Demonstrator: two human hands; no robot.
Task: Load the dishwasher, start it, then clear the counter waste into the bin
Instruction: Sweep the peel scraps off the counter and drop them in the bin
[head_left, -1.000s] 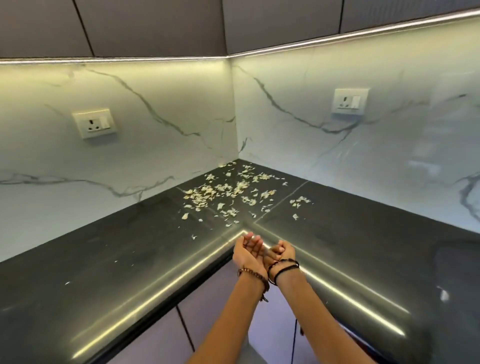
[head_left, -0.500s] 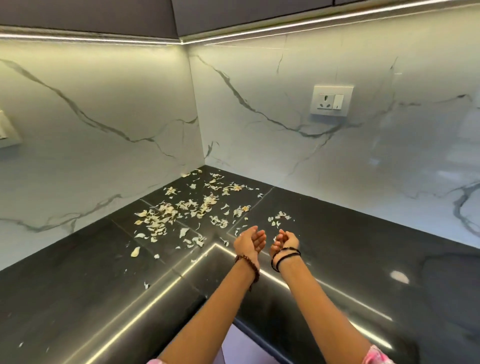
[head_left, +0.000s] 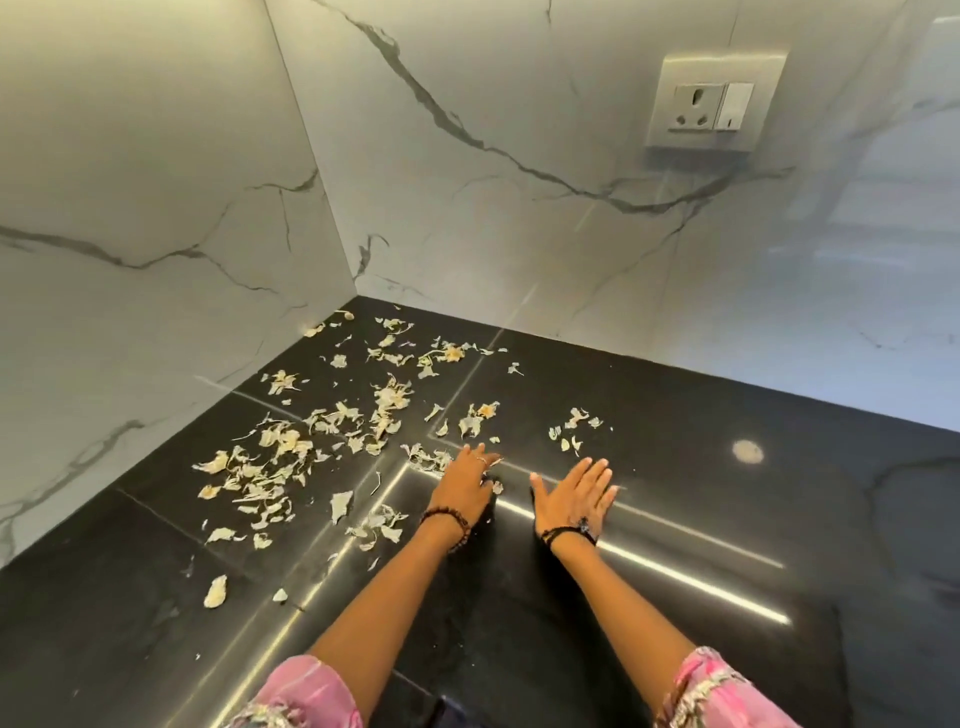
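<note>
Fingers on both hands lie straight and slightly spread, pinching nothing, as I see it. Beneath them runs the black counter, meeting the marble wall with its socket. My left hand touches the peels scattered toward the corner; my right hand lies flat just beside it.

Black polished counter under me, running into the marble corner. Pale dry peels lie scattered across it, thickest toward the left wall, with a small separate cluster further right. My left hand and right hand lie flat on it.
</note>
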